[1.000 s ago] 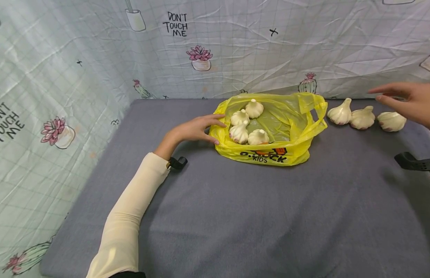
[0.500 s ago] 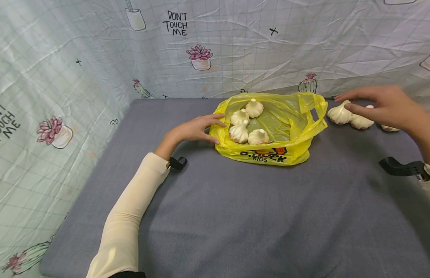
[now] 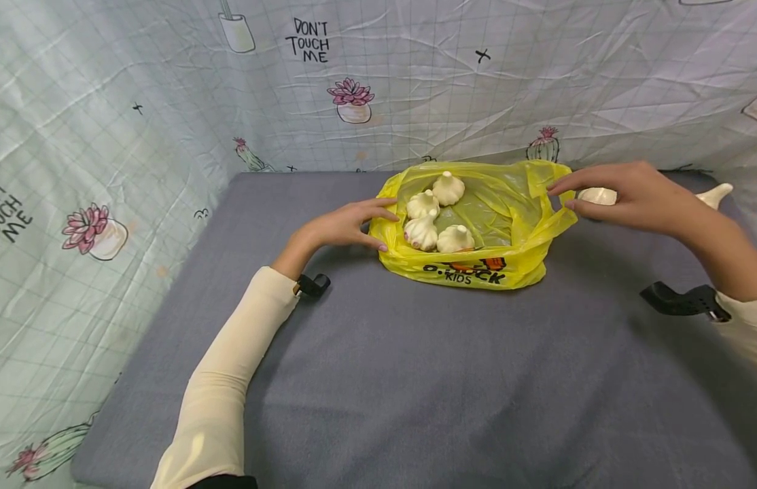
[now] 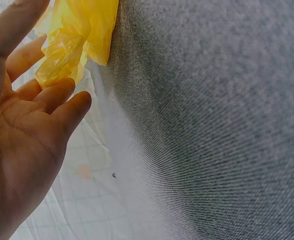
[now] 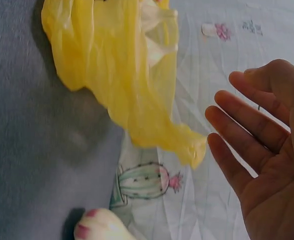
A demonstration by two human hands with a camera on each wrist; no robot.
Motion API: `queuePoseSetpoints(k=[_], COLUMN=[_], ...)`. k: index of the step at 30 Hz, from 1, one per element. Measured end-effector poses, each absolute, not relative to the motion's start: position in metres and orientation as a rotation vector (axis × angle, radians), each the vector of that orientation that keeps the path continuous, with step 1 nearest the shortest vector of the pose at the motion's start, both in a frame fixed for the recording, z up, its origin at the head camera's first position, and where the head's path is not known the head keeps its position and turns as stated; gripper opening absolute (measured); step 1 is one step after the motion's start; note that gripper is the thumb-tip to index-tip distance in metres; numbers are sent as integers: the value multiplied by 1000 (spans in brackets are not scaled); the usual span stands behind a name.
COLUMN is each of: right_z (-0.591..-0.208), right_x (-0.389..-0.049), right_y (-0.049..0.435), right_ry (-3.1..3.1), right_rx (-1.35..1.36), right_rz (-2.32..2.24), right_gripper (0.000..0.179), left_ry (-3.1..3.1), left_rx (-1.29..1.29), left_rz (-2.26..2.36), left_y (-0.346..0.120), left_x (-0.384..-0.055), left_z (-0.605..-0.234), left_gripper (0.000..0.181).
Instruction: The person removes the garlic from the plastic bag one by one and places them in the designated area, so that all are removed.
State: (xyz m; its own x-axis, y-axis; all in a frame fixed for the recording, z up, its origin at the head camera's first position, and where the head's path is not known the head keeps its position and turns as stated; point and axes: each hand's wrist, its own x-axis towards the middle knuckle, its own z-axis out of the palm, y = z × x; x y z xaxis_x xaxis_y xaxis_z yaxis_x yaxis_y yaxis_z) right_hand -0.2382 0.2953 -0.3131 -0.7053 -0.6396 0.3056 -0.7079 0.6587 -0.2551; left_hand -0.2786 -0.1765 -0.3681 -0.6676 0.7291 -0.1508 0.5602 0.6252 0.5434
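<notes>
A yellow plastic bag (image 3: pixel 513 268) lies with its mouth spread upward. Several garlic bulbs (image 3: pixel 448 189) sit in its left part. My left hand (image 3: pixel 337 227) rests at the bag's left side, fingers loosely bent; in the left wrist view the fingertips touch the crumpled yellow plastic. On the other side, my right hand (image 3: pixel 635 197) hovers by the bag's right handle with thumb and fingers apart. The right wrist view shows nothing in that hand, its fingers close to the yellow handle tip (image 5: pixel 194 150). Whether it touches the handle cannot be told.
Outside the bag, a garlic bulb (image 3: pixel 597 196) shows between the right thumb and fingers, farther back. The neck of another bulb (image 3: pixel 715 195) sticks out behind the right wrist. A grey cloth (image 3: pixel 415 380) covers the table; a printed curtain (image 3: pixel 427 75) hangs behind.
My right hand has moved left, from above the loose garlic bulbs to the bag's right handle. The left hand and the bag have hardly moved.
</notes>
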Motion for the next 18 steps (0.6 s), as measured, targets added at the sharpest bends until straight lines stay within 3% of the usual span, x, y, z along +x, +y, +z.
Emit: queuePoseSetpoints(k=[18], right_z=[-321], right_x=[-250], right_y=[256], right_ry=[-2593], right_rx=[1420], right_rz=[608], right_gripper=[35], left_ry=[2508], left_rx=[1015], left_rz=[662], left_y=[-174], left_x=[-285], left_z=[-369], left_gripper=[62])
